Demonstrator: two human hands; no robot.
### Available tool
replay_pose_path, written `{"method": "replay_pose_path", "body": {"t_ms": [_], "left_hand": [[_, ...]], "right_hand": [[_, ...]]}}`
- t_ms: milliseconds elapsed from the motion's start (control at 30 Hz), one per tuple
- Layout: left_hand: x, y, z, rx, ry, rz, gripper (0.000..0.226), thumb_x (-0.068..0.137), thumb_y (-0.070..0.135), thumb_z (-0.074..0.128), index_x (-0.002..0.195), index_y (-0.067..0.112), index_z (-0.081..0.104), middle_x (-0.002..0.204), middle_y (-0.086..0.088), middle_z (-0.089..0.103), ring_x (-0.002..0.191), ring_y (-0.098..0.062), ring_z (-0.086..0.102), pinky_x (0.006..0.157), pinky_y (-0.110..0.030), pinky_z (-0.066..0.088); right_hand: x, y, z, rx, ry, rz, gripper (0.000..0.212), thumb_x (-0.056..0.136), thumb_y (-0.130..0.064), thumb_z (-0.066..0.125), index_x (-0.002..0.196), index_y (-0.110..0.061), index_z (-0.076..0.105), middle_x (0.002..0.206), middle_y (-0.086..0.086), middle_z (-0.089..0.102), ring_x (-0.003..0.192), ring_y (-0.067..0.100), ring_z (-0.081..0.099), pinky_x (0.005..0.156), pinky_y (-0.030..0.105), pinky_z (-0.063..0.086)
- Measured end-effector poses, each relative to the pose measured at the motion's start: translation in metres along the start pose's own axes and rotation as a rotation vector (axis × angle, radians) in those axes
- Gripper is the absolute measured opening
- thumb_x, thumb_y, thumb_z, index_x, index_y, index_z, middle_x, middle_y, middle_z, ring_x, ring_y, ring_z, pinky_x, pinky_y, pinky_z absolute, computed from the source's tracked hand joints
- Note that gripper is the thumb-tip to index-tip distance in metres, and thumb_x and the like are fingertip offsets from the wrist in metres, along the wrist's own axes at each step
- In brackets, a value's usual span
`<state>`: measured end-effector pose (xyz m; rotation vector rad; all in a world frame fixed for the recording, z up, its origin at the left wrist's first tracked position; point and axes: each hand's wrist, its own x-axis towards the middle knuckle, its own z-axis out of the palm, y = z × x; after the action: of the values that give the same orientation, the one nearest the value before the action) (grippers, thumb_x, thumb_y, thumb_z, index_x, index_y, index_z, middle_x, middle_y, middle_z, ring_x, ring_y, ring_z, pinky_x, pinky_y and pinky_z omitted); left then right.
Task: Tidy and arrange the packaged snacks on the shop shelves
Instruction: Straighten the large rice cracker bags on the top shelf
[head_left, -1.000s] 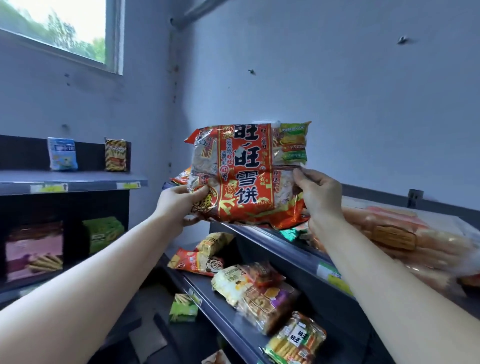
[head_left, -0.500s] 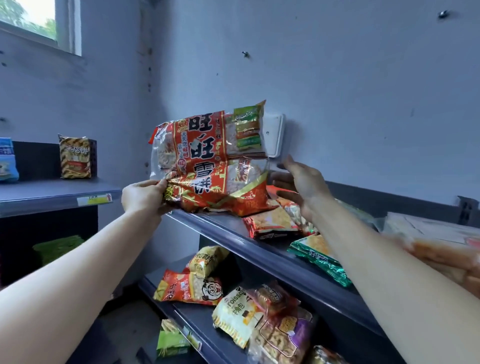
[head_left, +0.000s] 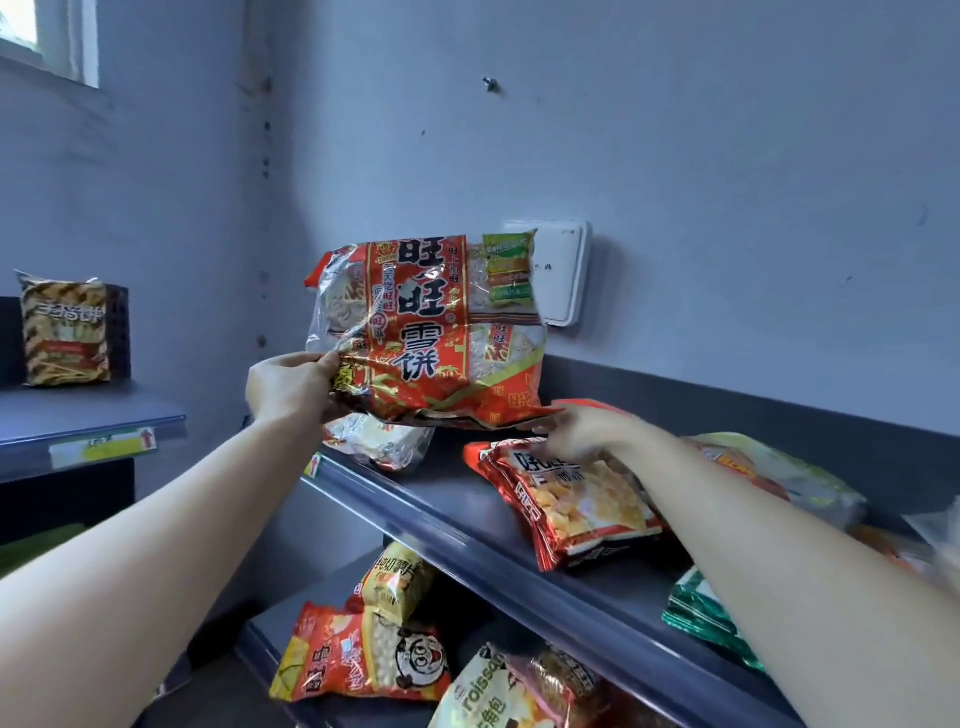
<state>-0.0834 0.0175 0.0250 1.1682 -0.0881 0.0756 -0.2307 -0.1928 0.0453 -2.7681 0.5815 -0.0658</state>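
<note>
Our left grip (head_left: 291, 387) pinches the lower left corner of the red rice-cracker bag (head_left: 431, 332), upright over the top shelf (head_left: 441, 499). Our right grip (head_left: 576, 428) is at its lower right edge, too blurred to tell whether it is spread or pinching.

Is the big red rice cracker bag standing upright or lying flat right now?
Upright. The big red bag is vertical, top edge up; the left hand grips its lower corner.

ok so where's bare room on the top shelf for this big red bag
Bare shelf shows between the clear packet under the big red bag and the red snack packet. Right of that, packets overlap: crowded. The left shelf beside the striped bag is bare too.
</note>
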Motion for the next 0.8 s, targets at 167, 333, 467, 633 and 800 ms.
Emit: {"method": "replay_pose_path", "body": {"t_ms": [167,333,467,633,800], "left_hand": [[0.031,-0.007,0.018,0.027,-0.062,-0.013,0.012,0.086,0.011,0.070,0.096,0.006,0.066,0.091,-0.015,0.068,0.066,-0.030,0.068,0.057,-0.038,0.059],[0.058,-0.008,0.029,0.001,-0.125,-0.053,0.013,0.086,0.012,0.071,0.096,0.005,0.067,0.093,-0.015,0.069,0.070,-0.033,0.070,0.064,-0.041,0.059],[0.072,-0.009,0.034,0.010,-0.160,-0.061,0.016,0.086,0.012,0.071,0.100,0.003,0.068,0.096,-0.017,0.069,0.071,-0.032,0.070,0.063,-0.040,0.060],[0.080,-0.013,0.041,0.010,-0.203,-0.066,0.016,0.088,0.012,0.069,0.102,0.003,0.067,0.092,-0.014,0.068,0.072,-0.031,0.069,0.060,-0.037,0.059],[0.084,-0.019,0.047,0.007,-0.213,-0.058,0.016,0.088,0.012,0.069,0.101,0.003,0.068,0.090,-0.013,0.068,0.079,-0.034,0.069,0.067,-0.041,0.060]], "right_hand": [[0.013,-0.010,0.002,-0.083,-0.082,0.056,0.046,0.104,-0.042,0.032,0.143,-0.024,0.046,0.148,-0.002,0.044,0.133,0.018,0.043,0.101,0.022,0.033],[0.042,-0.019,0.011,-0.118,-0.151,0.039,0.061,0.092,-0.055,0.049,0.148,-0.035,0.034,0.155,-0.008,0.032,0.140,0.017,0.033,0.111,0.031,0.026],[0.058,-0.028,0.021,-0.242,-0.166,0.054,0.066,0.088,-0.048,0.056,0.148,-0.037,0.032,0.153,-0.008,0.036,0.133,0.018,0.042,0.099,0.028,0.037],[0.067,-0.021,0.024,-0.188,-0.045,0.093,0.061,0.092,-0.057,0.045,0.143,-0.024,0.042,0.140,0.002,0.051,0.124,0.022,0.051,0.100,0.035,0.042],[0.061,-0.015,0.015,-0.255,-0.194,0.178,0.068,0.077,-0.060,0.067,0.134,-0.026,0.050,0.126,-0.001,0.058,0.109,0.019,0.059,0.084,0.030,0.049]]}}
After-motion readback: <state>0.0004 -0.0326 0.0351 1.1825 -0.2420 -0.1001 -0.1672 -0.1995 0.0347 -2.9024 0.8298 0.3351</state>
